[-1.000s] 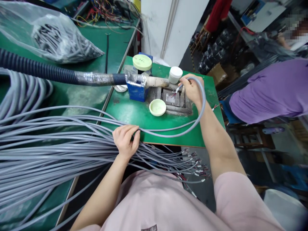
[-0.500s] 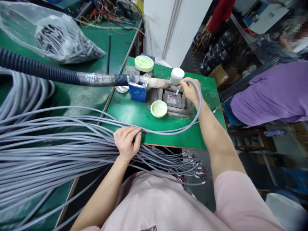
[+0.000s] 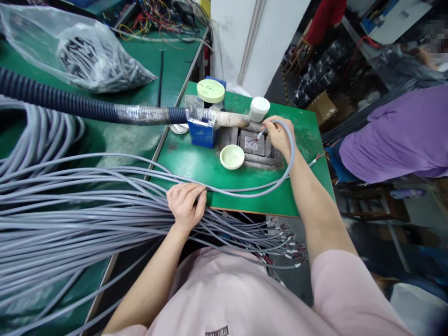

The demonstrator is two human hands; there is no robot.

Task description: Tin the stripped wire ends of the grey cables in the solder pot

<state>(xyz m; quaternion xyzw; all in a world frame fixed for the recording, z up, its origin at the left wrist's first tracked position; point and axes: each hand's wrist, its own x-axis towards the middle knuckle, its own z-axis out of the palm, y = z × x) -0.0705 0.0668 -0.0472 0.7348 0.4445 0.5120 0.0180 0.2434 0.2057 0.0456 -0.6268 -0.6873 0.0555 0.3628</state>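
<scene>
My right hand (image 3: 281, 140) pinches a grey multi-core cable (image 3: 290, 161) close to its stripped end, and the cable loops back over my wrist. Its thin dark wires (image 3: 255, 140) reach over the shiny square surface of what looks like a solder pot (image 3: 252, 145); whether the tips touch it, I cannot tell. At the table's front edge, my left hand (image 3: 187, 205) is closed over grey cables (image 3: 140, 205) of a big bundle. How many lie inside its fingers is hidden. A pale green dish (image 3: 232, 157) sits against the pot's near left corner.
A ribbed hose (image 3: 87, 109) ends in a pale nozzle (image 3: 233, 120) behind the pot, by a blue block (image 3: 202, 134). A white jar (image 3: 259, 109) and a green-lidded jar (image 3: 210, 91) stand farther back. A plastic bag (image 3: 98, 60) lies left; a person in purple (image 3: 402, 135) is right.
The whole view has shifted very slightly. Both hands keep their grips, and the cable end stays over the pot.
</scene>
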